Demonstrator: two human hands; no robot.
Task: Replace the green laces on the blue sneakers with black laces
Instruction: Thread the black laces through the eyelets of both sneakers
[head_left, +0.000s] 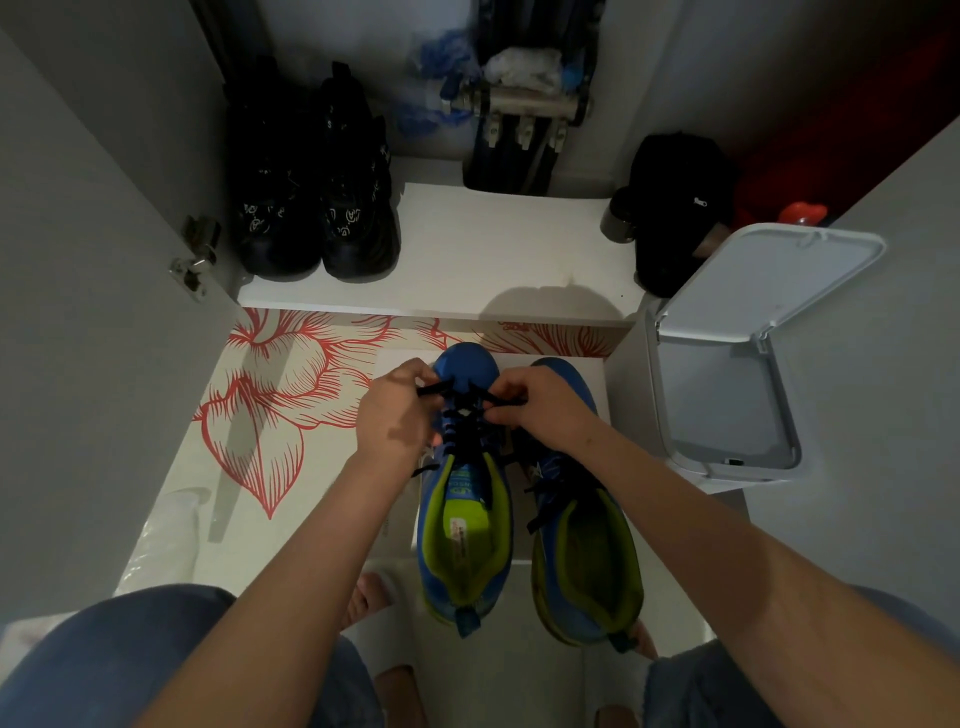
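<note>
View from above, looking down at a person's forearms and two blue sneakers with lime-green linings, standing side by side, toes pointing away, on a white board (397, 366). The toes lie near the board's far edge and the heels hang past its near edge. The left hand (395, 410) has its fingers curled, pinching one end of a black lace (464, 411) just over the left blue sneaker (466, 366). The right hand (545, 410) pinches the lace's other end in the same way on the opposite side. The lace crosses between the lower eyelets of that shoe, close to the toe. The right blue sneaker (587, 566) stands just beside it, with loose black lace lying across its opening. The board rests on a cream mat (270, 405) printed with red flowers. Beyond the mat's far edge, a white cupboard shelf (493, 244) carries a pair of black shoes (317, 208) in its left corner and a black bag (675, 208) at its right edge. A white bin (727, 405) with its lid raised stands beside the mat's right edge.
</note>
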